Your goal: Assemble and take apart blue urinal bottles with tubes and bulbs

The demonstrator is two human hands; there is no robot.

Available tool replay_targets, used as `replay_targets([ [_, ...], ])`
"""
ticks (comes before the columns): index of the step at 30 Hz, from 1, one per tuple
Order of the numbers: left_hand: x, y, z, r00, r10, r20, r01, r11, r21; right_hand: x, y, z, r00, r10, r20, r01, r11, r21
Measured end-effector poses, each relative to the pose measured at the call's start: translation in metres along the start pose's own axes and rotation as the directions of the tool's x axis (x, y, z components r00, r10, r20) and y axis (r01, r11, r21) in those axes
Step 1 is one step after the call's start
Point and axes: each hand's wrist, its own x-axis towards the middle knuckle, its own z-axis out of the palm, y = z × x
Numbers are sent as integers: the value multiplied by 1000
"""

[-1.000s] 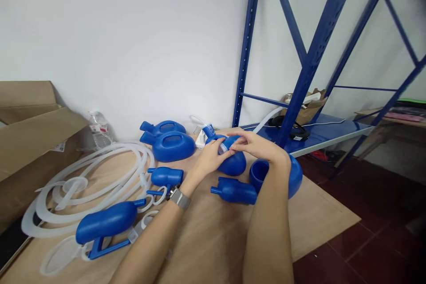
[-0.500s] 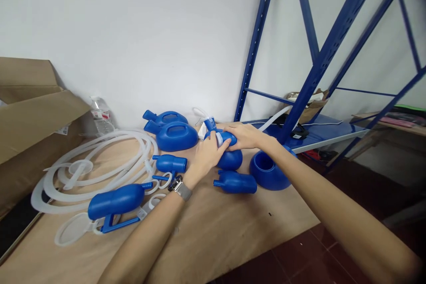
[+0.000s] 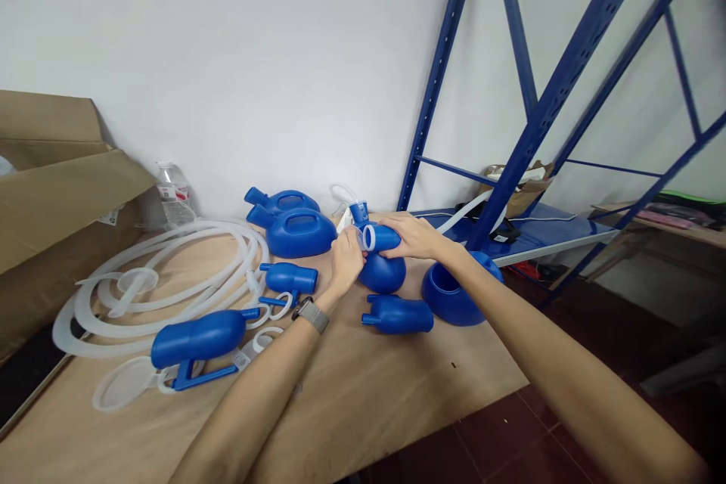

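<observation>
My right hand (image 3: 417,234) is wrapped round a blue tubular plastic fitting (image 3: 390,238), its open mouth facing left with a translucent white ring (image 3: 369,238) on the rim. At that ring, my left hand (image 3: 346,259) has its fingers pinched together on what looks like a clear lid, mostly hidden. A round blue bottle (image 3: 383,274) stands just beneath my hands. Nearer me lies a similar blue fitting with two short spouts (image 3: 398,315). To the right is a wide blue pot (image 3: 460,293) with an open neck.
Blue urinal bottles with handles (image 3: 302,233) lie by the wall. Left of my hands are more blue fittings (image 3: 198,339) with clear lids and a coiled translucent hose (image 3: 85,329). A cardboard box (image 3: 73,189), a water bottle (image 3: 174,197) and blue shelving (image 3: 436,76) flank the table.
The fitting has turned so its ringed mouth shows. My left hand has drawn back left from on top of it to a pinch at the rim.
</observation>
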Motion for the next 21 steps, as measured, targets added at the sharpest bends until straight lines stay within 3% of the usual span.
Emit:
replay_targets([
  [4,16,3,-8,987,-131,95,142,982,-122,0,-2,-2,999,9,35,-11,999,38],
  [7,27,9,-32,971,-181,158,205,966,-155,2,-3,-2,998,26,59,-30,997,69],
  [12,26,22,-95,976,-117,182,135,987,-91,4,-1,-2,993,66,101,-73,995,73],
  [14,20,25,-109,976,-69,208,80,996,-47,5,0,-2,993,55,102,-63,995,75],
  [17,13,23,-103,946,-20,323,-16,994,106,7,0,-1,993,75,92,-81,995,65],
  [21,13,9,-64,905,24,425,-121,972,202,7,-1,-1,989,106,105,-114,991,74],
])
